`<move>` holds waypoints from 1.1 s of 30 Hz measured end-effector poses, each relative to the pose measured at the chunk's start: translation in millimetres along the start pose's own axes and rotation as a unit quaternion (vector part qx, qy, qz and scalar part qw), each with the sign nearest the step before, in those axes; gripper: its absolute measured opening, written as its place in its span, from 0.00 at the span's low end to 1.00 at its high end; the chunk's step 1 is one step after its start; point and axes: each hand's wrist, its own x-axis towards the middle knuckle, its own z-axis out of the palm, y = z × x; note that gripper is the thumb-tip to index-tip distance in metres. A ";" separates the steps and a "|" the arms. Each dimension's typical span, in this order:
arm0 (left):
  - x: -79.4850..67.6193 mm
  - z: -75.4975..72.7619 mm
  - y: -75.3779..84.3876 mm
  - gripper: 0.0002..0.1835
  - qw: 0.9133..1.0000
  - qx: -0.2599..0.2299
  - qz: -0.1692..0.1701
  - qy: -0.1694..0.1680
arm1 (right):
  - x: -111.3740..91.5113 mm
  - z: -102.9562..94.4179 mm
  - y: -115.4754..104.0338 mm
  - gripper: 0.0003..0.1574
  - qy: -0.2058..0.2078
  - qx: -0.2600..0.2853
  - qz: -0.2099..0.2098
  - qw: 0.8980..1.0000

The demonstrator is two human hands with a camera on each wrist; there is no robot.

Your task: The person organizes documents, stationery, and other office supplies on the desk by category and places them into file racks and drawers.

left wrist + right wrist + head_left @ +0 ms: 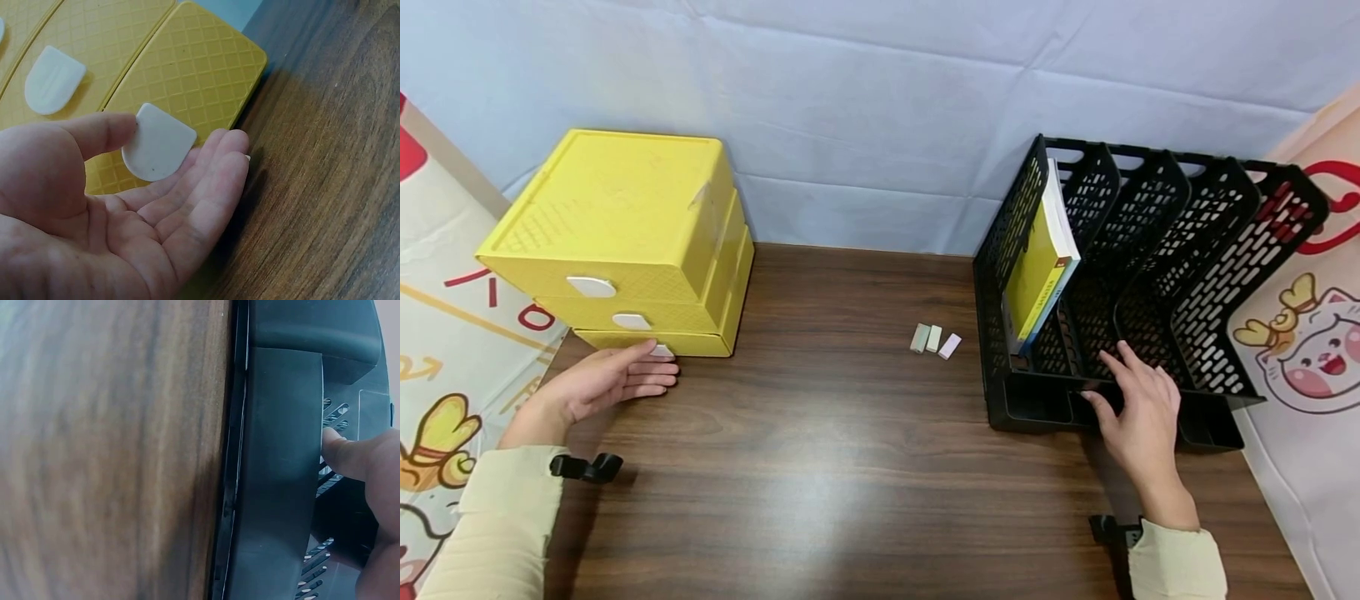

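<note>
At the far left stands a yellow drawer unit (602, 200) with three stacked drawers and white tab handles. My left hand (610, 379) holds the bottom drawer's handle (156, 144). Its thumb tip meets one edge of the tab, and the fingers lie along the opposite edge. On the right side is a black mesh file rack (1030, 408) with a row of upright dividers and small front compartments. My right hand (1142, 408) rests at its front, fingers reaching over the lip and thumb (344, 453) in a front compartment. Its other fingers are mostly hidden in the right wrist view.
Books (1041, 258) with yellow and blue covers stand in the rack's leftmost slot. Three small pale blocks (934, 337) lie on the brown wooden table (820, 450), left of the rack. A light blue cloth (865, 117) hangs behind; printed cloths flank both sides.
</note>
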 end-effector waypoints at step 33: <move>-18.8 10.1 -12.6 0.18 0.997 0.062 -0.001 0.040 | 0.0 -0.1 -0.9 0.41 0.004 0.000 0.001 1.000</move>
